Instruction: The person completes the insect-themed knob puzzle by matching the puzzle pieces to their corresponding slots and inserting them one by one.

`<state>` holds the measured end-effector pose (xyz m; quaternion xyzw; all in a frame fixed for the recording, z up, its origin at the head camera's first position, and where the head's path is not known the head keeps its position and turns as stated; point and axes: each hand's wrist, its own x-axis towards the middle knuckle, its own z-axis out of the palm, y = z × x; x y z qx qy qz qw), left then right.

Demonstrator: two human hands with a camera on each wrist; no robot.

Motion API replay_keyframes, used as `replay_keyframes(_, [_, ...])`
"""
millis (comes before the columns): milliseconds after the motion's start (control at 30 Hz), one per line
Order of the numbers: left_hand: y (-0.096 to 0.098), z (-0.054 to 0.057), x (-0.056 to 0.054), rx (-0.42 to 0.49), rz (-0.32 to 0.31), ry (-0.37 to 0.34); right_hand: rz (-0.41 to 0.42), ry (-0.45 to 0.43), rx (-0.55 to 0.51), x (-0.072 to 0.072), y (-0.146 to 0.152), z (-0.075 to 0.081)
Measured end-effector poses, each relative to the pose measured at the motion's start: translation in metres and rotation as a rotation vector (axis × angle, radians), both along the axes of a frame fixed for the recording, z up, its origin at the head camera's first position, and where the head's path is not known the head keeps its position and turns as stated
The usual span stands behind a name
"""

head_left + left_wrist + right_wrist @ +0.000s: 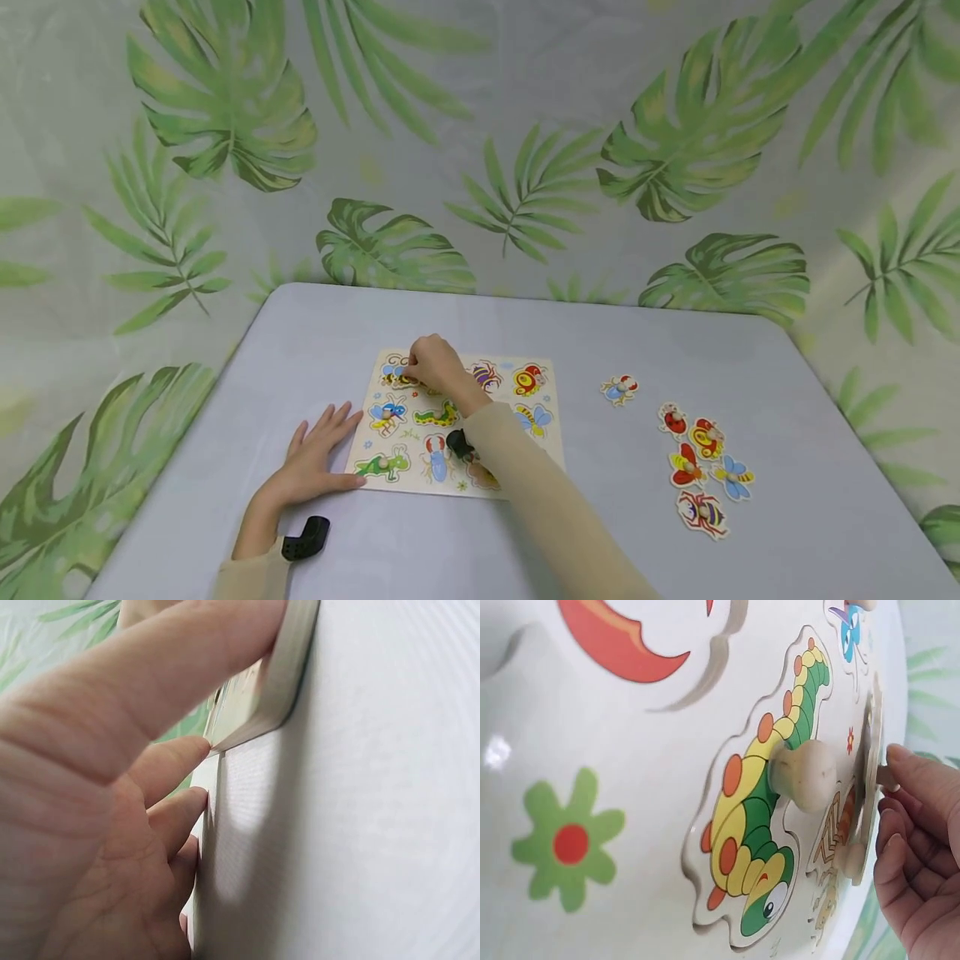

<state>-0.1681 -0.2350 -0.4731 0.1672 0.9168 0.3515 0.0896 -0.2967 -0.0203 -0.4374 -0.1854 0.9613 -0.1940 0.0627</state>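
A wooden knob puzzle board (553, 446) with insect pictures lies on the table. At its far left part, my right hand (438, 367) pinches the small wooden knob of an insect puzzle piece (396, 375) with blue and striped parts. The right wrist view shows this piece edge-on, tilted over the board's far side. My left hand (315, 462) is spread flat at the board's near left corner, thumb on the edge and fingertips along the left side. Nearby sit a caterpillar piece (750, 825), a grasshopper piece (384, 463) and a blue-winged insect piece (387, 415).
Right of the board lie loose pieces: a beetle (619, 389), a ladybug (672, 419), a red and yellow butterfly (706, 437), a red-winged insect (686, 465), a bee (733, 477) and a spider (702, 513). My right sleeve (547, 500) covers the board's near right part.
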Motion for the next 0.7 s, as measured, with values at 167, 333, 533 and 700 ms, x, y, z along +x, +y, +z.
replay_keyframes(167, [0.0, 0.001, -0.001, -0.002, -0.003, 0.006, -0.012, -0.011, 0.007, -0.001, -0.003, 0.0])
replay_keyframes(333, [0.0, 0.002, -0.001, -0.007, 0.004, -0.005, -0.007, -0.013, 0.006, -0.001, -0.006, 0.0])
replay_keyframes(533, [0.001, 0.002, -0.003, 0.005, -0.002, -0.002, -0.02, 0.013, 0.035, -0.004, -0.011, -0.001])
replay_keyframes(700, [-0.001, 0.002, -0.001, -0.009, 0.0, -0.007, 0.001, 0.013, 0.031, -0.004, -0.019, -0.002])
